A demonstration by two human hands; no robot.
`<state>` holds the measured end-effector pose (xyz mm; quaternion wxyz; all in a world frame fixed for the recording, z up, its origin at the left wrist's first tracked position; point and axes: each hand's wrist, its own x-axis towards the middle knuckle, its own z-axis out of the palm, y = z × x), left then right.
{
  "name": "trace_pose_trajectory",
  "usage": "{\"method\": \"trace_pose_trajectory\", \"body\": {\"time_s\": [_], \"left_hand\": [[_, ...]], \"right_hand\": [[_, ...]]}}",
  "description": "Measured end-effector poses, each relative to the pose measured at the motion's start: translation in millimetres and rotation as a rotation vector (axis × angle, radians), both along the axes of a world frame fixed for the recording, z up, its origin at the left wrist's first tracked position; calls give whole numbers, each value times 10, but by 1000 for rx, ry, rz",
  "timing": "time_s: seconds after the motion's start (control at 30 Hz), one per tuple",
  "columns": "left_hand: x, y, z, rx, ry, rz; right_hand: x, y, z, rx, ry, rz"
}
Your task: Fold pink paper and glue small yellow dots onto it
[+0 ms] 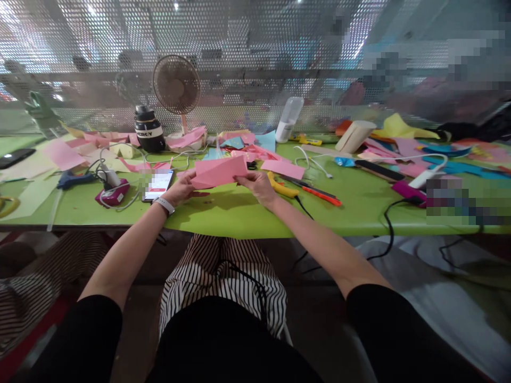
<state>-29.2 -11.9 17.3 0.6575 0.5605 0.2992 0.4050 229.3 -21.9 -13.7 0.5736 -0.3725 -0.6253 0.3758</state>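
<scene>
A craft workspace, with coloured paper scraps (283,168) across a green worktable (227,215).

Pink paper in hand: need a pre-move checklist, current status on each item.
1. Left grip: ok, left hand pinches one end of the pink paper.
2. Right grip: ok, right hand pinches the other end.
3. Paper off the tabletop: ok, it looks raised, with a shadow below.
4. Room beside the right hand: not ok, the yellow glue gun lies right next to it.
5. Glue gun cool: cannot tell.
6. Orange cutter blade retracted: cannot tell, too small to see.
</scene>
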Motion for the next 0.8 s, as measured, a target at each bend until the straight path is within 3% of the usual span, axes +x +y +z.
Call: {"method": "trace_pose_trajectory", "body": {"time_s": [0.43,0.63,0.8], "left_hand": [[-10,-42,22,-3,-51,-88],[45,34,-48,117,22,104],[44,83,-68,196,89,198]], "right_hand": [[6,-1,49,-27,37,-51],[-24,-35,53,-40,-2,23],[-26,-19,99,-24,135,-1]]}}
